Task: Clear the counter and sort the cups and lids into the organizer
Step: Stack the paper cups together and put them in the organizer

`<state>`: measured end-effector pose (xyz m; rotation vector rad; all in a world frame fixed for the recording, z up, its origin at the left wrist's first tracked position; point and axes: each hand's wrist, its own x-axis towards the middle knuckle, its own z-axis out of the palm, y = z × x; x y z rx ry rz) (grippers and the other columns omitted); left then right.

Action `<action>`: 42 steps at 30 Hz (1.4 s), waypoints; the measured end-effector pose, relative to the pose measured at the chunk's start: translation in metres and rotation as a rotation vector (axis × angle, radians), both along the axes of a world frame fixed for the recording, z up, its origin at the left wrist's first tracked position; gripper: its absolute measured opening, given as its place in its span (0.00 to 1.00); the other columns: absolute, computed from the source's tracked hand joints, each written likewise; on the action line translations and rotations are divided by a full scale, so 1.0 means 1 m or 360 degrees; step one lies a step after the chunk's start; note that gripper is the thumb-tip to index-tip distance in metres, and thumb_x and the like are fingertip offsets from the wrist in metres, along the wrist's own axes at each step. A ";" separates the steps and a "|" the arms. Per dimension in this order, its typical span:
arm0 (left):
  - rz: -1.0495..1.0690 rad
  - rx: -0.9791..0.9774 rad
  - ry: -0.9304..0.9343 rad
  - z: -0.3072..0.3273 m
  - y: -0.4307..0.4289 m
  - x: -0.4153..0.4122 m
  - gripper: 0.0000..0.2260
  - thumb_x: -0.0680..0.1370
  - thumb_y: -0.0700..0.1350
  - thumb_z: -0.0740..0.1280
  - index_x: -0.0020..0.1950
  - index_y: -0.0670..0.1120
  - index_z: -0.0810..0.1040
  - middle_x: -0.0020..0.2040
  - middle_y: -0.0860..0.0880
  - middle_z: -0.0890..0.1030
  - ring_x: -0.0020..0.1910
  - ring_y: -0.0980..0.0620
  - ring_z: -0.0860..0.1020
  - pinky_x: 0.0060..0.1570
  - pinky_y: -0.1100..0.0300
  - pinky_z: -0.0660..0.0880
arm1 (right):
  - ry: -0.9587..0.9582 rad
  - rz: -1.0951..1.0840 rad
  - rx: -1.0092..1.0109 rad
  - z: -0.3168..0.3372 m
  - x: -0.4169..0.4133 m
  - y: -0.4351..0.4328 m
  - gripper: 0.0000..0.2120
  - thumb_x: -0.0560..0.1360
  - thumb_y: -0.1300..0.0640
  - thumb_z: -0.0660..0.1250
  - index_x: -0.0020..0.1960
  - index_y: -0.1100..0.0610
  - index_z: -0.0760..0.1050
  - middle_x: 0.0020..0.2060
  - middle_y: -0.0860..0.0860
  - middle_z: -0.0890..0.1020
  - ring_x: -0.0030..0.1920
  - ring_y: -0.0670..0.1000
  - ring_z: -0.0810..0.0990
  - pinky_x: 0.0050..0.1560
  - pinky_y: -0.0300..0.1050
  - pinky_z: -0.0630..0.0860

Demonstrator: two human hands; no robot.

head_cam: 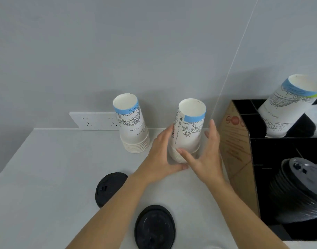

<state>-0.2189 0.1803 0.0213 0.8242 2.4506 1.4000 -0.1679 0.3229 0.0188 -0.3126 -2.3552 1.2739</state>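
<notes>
Two stacks of upside-down white paper cups with blue bands stand on the white counter (46, 168). My left hand (161, 155) and my right hand (206, 155) clasp the nearer stack (189, 126) at its lower rims from both sides. The other stack (132, 126) stands untouched to the left, by the wall. Two black lids lie flat on the counter: one (110, 188) at the left of my left forearm, one (155, 228) between my forearms. At the right, the black organizer (254, 159) holds a third cup stack (289, 108) and a pile of black lids (299, 184).
A white socket strip (94, 120) is fixed to the grey wall behind the left stack. The organizer's brown cardboard side (233, 141) stands close to my right hand. A thin white cord (233, 63) runs diagonally down the wall.
</notes>
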 end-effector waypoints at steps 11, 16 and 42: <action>0.0113 0.0331 -0.0325 -0.024 0.026 -0.010 0.52 0.60 0.51 0.79 0.74 0.60 0.49 0.73 0.52 0.63 0.71 0.52 0.66 0.66 0.45 0.69 | -0.0006 0.0047 -0.0396 -0.024 -0.012 -0.008 0.52 0.59 0.39 0.74 0.74 0.47 0.49 0.72 0.49 0.63 0.71 0.46 0.65 0.67 0.53 0.70; 0.0098 0.0483 -0.0181 -0.006 0.027 -0.004 0.43 0.66 0.33 0.75 0.56 0.79 0.62 0.58 0.76 0.72 0.60 0.68 0.73 0.56 0.74 0.69 | 0.0094 0.0043 -0.0477 -0.021 -0.013 -0.018 0.46 0.61 0.42 0.75 0.71 0.41 0.53 0.68 0.45 0.69 0.69 0.45 0.68 0.66 0.55 0.71; 0.0177 0.0637 0.0591 0.223 -0.054 -0.004 0.38 0.65 0.39 0.78 0.59 0.67 0.58 0.58 0.66 0.70 0.56 0.74 0.71 0.50 0.78 0.69 | 0.0858 0.0406 -0.0131 0.204 -0.044 -0.079 0.42 0.65 0.42 0.73 0.70 0.40 0.52 0.69 0.46 0.66 0.69 0.46 0.66 0.66 0.55 0.69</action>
